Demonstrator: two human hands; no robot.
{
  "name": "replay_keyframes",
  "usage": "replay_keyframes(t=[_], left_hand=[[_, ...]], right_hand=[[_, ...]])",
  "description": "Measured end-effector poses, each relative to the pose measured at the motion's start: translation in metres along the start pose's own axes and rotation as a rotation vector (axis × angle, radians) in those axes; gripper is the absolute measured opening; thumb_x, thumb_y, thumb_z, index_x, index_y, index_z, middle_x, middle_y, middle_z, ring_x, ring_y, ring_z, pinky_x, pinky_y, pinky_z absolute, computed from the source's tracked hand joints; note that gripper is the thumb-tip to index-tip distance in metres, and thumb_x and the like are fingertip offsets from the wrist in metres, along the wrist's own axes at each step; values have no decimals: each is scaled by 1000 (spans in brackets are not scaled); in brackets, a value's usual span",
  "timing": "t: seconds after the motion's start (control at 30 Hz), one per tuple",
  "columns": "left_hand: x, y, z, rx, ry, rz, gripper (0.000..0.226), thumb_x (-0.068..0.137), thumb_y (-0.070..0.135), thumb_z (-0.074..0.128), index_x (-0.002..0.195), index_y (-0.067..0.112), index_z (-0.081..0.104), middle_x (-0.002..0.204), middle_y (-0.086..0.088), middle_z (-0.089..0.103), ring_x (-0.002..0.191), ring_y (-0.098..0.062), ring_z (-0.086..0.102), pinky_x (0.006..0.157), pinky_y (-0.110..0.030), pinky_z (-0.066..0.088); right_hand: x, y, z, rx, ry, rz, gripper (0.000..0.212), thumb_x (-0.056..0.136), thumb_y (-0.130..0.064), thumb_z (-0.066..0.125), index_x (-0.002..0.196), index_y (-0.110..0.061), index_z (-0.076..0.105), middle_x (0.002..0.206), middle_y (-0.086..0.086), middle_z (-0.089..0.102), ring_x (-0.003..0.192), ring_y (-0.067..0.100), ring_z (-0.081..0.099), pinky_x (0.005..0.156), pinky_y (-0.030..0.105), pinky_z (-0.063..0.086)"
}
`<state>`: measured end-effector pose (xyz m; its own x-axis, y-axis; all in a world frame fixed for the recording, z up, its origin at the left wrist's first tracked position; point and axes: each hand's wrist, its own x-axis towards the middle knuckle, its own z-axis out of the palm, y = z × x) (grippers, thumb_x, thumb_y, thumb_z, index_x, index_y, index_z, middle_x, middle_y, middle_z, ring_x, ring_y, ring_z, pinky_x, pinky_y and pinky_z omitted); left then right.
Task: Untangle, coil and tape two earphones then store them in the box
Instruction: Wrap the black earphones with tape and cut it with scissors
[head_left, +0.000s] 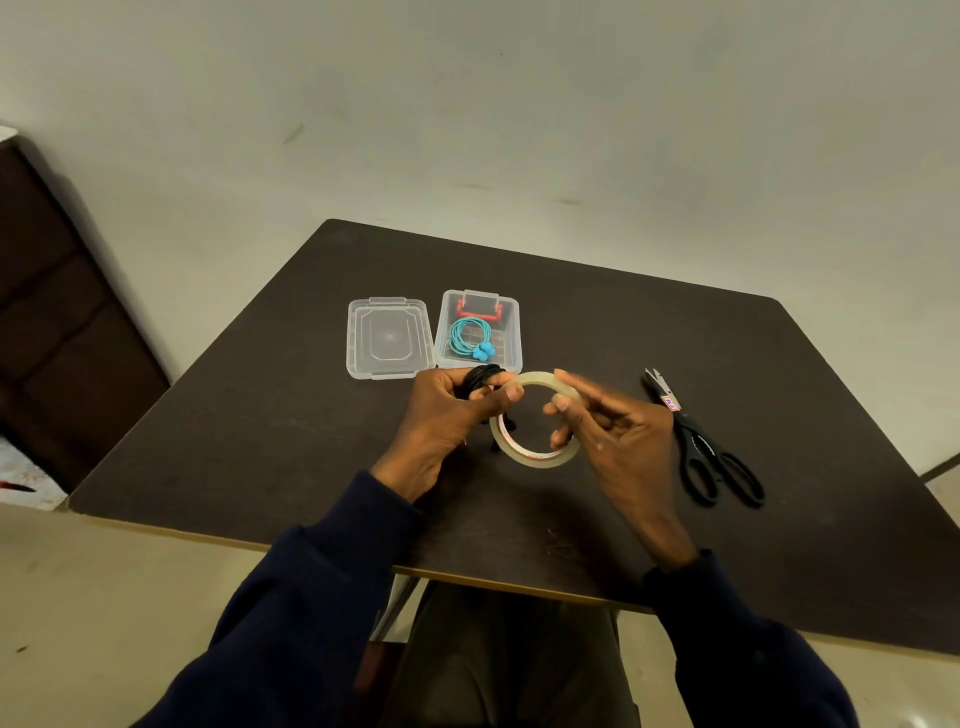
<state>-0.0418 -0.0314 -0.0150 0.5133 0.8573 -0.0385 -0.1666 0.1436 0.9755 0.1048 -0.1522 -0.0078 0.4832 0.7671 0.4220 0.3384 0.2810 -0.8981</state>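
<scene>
In the head view, the left hand (447, 415) is just in front of the box (514, 332). Its fingers are curled tightly round the coiled black earphone (483, 376), and its thumb also touches the tape roll (540, 460). The right hand (613, 431) pinches the other side of the roll, with the index finger stretched over its top. Both forearms come up from the near edge of the bench (260, 405) and meet in front of the box. The blue earphone (467, 338) already lies coiled inside the box, and the lid (387, 338) lies open at the box's left.

I think the main danger is that the black coil springs loose, because the left hand must hold the coil and the roll together. The tape end may also stick to a finger or to itself. The scissors (717, 452) lie well to the right of the box, and neither hand is free to take them.
</scene>
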Motion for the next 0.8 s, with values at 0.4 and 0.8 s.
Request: replay_keyframes(t=[0.4, 0.8], left_hand=[[-2, -2, 2, -260, 60, -226, 19, 79, 23, 77, 89, 6, 76, 60, -2, 56, 60, -14, 53, 69, -34, 52], [-2, 0, -1, -251, 47, -202, 35, 69, 27, 79, 95, 2, 76, 73, -7, 62, 60, -11, 54, 86, -42, 54]], right_hand=[[-13, 7, 19, 16, 45, -48, 48, 92, -3, 72, 137, -10, 60, 100, 5, 78, 81, 23, 77, 77, 31, 63], [-7, 2, 9, -1, -92, -42, 52, 92, -4, 70, 142, -7, 54, 101, 7, 78, 87, 23, 77, 82, 36, 63]])
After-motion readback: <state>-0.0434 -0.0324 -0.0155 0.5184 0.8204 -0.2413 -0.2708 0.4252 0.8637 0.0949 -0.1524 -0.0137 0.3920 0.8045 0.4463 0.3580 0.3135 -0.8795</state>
